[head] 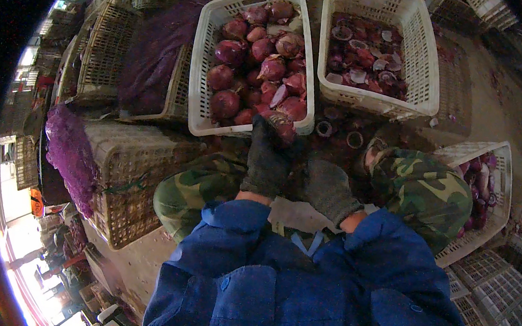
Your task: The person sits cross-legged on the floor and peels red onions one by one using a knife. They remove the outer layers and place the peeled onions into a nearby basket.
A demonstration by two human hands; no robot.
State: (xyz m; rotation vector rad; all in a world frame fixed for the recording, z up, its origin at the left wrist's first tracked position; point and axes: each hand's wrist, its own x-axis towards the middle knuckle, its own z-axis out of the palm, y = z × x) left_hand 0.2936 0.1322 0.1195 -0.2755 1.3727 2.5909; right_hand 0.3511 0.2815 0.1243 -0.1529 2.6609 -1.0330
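My left hand (265, 163), in a dark grey knitted glove, grips a red onion (283, 127) at the near rim of a white plastic crate (196, 89). Its thumb lies along the onion's left side. That crate is filled with whole red onions (225, 104), with dry skins on them; one pale cut face shows among them. My right hand (330, 187), gloved the same way, is between my knees, just right of the left hand. Its fingers point down into shadow, so whether they hold something is hidden.
A second white crate (377, 93) holds onion skins and cut ends. Onion rings (354, 139) lie on the floor below it. By my right knee, a tilted crate (507, 191) contains peeled purple onions (482, 185). An upturned crate (136, 167) and purple mesh sack (68, 157) stand left.
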